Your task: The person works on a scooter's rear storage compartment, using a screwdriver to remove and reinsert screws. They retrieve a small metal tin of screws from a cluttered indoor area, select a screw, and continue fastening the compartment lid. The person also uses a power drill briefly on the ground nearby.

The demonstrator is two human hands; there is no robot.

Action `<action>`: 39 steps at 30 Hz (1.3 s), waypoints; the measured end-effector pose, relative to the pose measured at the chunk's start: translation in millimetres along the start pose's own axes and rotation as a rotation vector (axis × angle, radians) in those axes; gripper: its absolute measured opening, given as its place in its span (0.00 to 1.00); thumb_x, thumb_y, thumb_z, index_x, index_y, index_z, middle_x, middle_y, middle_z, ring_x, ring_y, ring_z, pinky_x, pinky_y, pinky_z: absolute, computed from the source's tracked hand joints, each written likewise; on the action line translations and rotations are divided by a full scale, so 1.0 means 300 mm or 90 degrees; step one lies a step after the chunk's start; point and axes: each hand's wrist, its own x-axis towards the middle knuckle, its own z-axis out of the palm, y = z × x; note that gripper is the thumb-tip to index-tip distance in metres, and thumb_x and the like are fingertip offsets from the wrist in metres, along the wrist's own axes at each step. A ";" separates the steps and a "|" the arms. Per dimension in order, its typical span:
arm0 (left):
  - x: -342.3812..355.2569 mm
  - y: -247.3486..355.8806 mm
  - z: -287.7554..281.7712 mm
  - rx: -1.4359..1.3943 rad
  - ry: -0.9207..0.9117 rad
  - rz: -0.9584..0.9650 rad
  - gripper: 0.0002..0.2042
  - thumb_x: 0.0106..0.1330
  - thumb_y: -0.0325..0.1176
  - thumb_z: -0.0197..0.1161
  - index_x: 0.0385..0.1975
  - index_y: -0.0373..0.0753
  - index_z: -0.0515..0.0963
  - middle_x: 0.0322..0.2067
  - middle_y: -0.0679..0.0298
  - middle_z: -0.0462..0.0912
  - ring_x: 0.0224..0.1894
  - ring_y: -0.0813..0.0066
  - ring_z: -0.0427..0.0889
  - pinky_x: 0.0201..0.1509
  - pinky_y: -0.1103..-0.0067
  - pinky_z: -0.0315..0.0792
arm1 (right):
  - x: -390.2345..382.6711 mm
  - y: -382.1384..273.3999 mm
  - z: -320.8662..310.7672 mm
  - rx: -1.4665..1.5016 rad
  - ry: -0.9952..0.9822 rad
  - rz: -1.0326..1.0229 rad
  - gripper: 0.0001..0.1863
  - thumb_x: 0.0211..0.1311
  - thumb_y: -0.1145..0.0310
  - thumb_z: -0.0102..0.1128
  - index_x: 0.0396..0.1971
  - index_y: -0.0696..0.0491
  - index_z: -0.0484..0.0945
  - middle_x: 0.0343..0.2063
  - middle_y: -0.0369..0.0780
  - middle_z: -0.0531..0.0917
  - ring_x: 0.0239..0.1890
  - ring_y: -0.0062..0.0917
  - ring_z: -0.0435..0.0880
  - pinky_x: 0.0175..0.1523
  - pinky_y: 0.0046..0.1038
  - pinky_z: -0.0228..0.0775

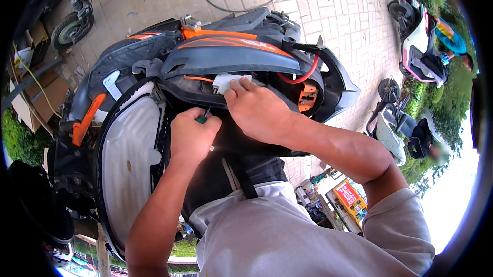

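My left hand (pixel 191 136) is closed around a small tool with a green handle (pixel 201 119), which looks like a screwdriver; its thin dark shaft points into the scooter's opened body, and its tip is hidden. Up and to the right, my right hand (pixel 259 110) rests its fingers on a white box-shaped part (pixel 222 82) inside the compartment. An orange cable (pixel 197 78) runs to that part from the left. Around both hands lies the dark grey and orange scooter (pixel 231 57), and its seat (pixel 131 159) is flipped up to the left, showing a pale underside.
A red cable (pixel 303 75) curves near the orange bracket (pixel 308 97) at the right end of the compartment. Cardboard boxes (pixel 51 89) stand at left. Other scooters (pixel 418 46) and people are at right, on paving. A black cable loop (pixel 241 10) lies beyond.
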 end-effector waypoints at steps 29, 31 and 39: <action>-0.003 0.040 0.017 0.482 0.071 0.245 0.12 0.50 0.37 0.60 0.27 0.34 0.80 0.26 0.49 0.82 0.29 0.47 0.83 0.36 0.60 0.78 | 0.002 0.030 0.015 0.071 0.030 0.031 0.14 0.44 0.73 0.57 0.33 0.64 0.74 0.35 0.51 0.80 0.42 0.43 0.82 0.53 0.35 0.72; -0.015 0.056 0.002 0.399 0.048 0.173 0.14 0.52 0.39 0.59 0.27 0.33 0.79 0.25 0.47 0.81 0.32 0.45 0.81 0.39 0.60 0.76 | -0.029 0.027 -0.060 0.192 0.048 0.089 0.20 0.49 0.69 0.60 0.42 0.63 0.75 0.36 0.50 0.81 0.43 0.42 0.82 0.53 0.36 0.72; -0.111 0.044 -0.086 0.100 -0.122 -0.084 0.13 0.62 0.39 0.60 0.34 0.33 0.79 0.16 0.64 0.75 0.20 0.76 0.77 0.24 0.78 0.70 | -0.342 0.315 -0.031 0.534 0.310 0.770 0.19 0.61 0.58 0.60 0.36 0.62 0.81 0.22 0.41 0.81 0.21 0.24 0.80 0.28 0.29 0.73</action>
